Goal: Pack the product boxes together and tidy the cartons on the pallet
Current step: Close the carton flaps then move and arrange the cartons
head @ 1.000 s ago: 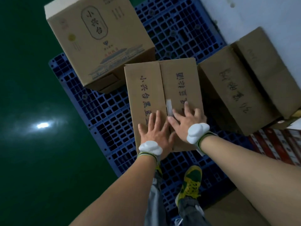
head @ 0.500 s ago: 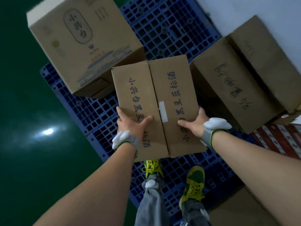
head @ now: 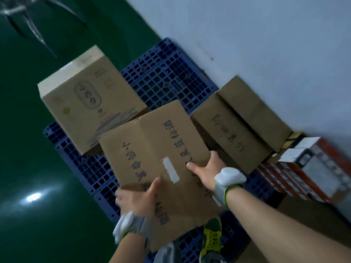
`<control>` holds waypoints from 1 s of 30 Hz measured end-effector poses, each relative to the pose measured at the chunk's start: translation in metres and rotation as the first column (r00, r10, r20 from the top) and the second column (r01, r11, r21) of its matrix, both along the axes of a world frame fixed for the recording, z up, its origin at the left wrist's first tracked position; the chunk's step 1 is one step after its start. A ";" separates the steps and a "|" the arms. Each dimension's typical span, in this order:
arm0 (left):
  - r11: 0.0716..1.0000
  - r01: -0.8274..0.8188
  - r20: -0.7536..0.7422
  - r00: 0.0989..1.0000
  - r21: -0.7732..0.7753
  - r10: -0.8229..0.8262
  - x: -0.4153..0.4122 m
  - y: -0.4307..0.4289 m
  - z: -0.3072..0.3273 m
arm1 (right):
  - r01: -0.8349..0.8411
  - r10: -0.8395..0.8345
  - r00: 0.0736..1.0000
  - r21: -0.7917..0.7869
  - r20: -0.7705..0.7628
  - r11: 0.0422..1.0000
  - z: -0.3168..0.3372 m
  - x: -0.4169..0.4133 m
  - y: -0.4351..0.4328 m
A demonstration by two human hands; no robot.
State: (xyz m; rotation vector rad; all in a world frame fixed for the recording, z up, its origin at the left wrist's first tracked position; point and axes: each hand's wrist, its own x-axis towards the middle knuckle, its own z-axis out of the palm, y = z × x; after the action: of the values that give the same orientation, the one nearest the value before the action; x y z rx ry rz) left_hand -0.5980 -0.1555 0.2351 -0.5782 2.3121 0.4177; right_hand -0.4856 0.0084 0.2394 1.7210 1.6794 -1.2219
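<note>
A brown carton (head: 152, 149) with handwritten characters and a strip of white tape on its closed flaps is lifted above the blue plastic pallet (head: 167, 80). My left hand (head: 136, 200) grips its left near edge, thumb on top. My right hand (head: 205, 171) grips its right side. A printed carton (head: 85, 103) stands on the pallet's left part. Another brown carton (head: 239, 122) with handwriting stands at the right against the wall.
Red and white product boxes (head: 307, 171) are stacked at the right beside the wall. The white wall (head: 266, 35) runs behind the pallet. A green floor (head: 28, 168) lies to the left. My green and yellow shoe (head: 210, 238) stands on the pallet's near edge.
My hands moved from the carton's top to its sides, took hold and raised it off the pallet. The view has tilted and pulled back.
</note>
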 end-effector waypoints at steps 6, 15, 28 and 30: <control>0.977 -0.207 0.049 0.978 0.053 0.205 0.031 0.043 0.121 | 0.019 -0.006 0.995 0.137 -0.095 0.990 0.122 0.024 0.041; 0.975 -0.055 0.055 0.997 0.216 0.044 0.104 0.185 0.127 | 0.027 0.002 0.996 0.330 -0.088 0.943 0.154 0.087 0.191; 0.983 0.017 0.095 0.995 0.184 -0.035 0.192 0.337 0.057 | 0.001 0.041 0.993 0.364 -0.107 0.931 0.074 0.172 0.344; 0.983 0.031 0.098 0.994 0.180 -0.049 0.201 0.350 0.048 | -0.060 0.083 0.996 0.393 -0.041 0.917 0.061 0.178 0.354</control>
State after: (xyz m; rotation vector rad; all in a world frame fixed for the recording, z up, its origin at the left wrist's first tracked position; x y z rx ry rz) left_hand -0.3967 0.1944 0.2833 -0.4538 2.1582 0.5572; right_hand -0.3074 0.3626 0.3003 1.8383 2.1165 -0.9537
